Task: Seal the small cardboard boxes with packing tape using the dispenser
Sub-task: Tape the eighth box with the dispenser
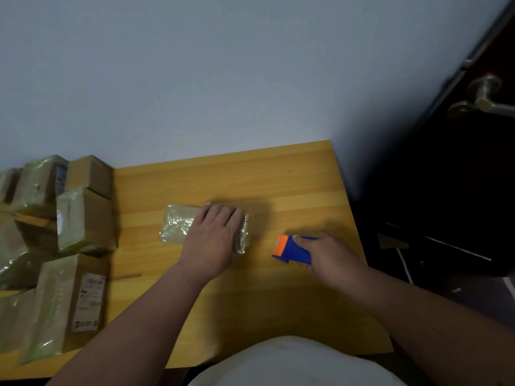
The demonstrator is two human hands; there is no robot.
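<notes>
On the wooden table [278, 185], the taped box [178, 227] lies lengthwise left-right.

A yellow wooden table [292, 179] stands against a pale wall. A flat, tape-covered box [178, 225] lies near its middle, and a blue and orange tape dispenser [292, 247] sits to the right of the box, well apart from it. A heap of taped cardboard boxes [55, 246] crowds the left edge, and beside the heap a short strip of tape [126, 277] lies on the wood.
</notes>
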